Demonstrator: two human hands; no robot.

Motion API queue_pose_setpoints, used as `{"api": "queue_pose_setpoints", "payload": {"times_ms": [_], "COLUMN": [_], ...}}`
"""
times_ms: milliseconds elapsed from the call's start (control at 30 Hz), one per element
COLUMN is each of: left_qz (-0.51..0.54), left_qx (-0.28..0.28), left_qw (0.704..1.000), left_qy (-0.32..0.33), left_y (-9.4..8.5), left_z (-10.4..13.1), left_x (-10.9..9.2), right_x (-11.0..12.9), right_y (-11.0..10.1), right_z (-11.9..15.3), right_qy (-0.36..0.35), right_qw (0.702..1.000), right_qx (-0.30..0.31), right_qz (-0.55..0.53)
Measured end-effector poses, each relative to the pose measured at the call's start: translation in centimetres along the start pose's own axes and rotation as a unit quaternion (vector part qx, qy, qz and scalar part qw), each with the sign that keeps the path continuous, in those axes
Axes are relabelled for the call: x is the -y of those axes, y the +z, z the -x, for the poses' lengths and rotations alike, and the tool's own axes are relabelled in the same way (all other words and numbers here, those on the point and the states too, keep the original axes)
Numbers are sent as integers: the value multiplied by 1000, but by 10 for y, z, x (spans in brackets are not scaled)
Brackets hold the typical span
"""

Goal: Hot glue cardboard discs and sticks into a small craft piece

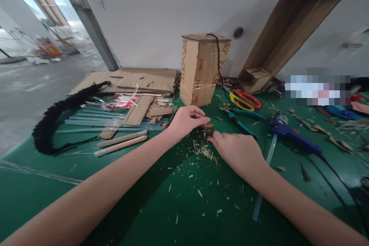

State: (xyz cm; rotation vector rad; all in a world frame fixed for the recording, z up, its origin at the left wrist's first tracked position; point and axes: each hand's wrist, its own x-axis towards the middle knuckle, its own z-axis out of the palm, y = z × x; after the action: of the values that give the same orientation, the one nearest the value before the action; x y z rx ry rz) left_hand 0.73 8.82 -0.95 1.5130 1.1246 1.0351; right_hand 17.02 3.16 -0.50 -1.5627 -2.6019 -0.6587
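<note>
Over the middle of the green table [178,184], my two hands meet at a small round piece of layered cardboard [206,127]. My right hand [238,150] is closed, its thumb and fingers gripping the piece from the right. Thumb and fingertips of my left hand [187,123] are pinched together just above the piece's top; whatever they hold is too small to make out. A heap of pale wood shavings [203,150] lies just below the piece, and more are scattered toward me.
Behind stands a tall cardboard box [197,69]. To the left are glue sticks [92,119], wooden sticks [122,145] and a black fuzzy strip [47,123]. Scissors [245,100], pliers [239,121] and a blue glue gun [296,136] with its cord lie right.
</note>
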Motion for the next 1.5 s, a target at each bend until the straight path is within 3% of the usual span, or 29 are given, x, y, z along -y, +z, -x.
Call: {"api": "queue_pose_setpoints", "payload": {"times_ms": [233,533,867,1200,1500], "left_qz": [-8,-32,-32,-47,-48], "left_qx": [-4,-12,-7,-12,-10], "left_qw": [1000,999,999,998,998], "left_qy": [1,3,11,36,29], "left_y": [0,1,0,2,2], "left_z": [0,-1,-1,-4,-4], "left_x": [0,-2,1,8,4], "right_x": [-1,0,0,-3,-2], "right_y": [-5,-2,-4,-6,-4], "right_z": [0,2,1,3,0], "right_qy": [-4,1,-7,-22,-18], "right_qw": [999,1000,999,999,999], "right_qx": [49,0,45,-20,-11], "right_qz": [-22,-6,-14,-37,-28]}}
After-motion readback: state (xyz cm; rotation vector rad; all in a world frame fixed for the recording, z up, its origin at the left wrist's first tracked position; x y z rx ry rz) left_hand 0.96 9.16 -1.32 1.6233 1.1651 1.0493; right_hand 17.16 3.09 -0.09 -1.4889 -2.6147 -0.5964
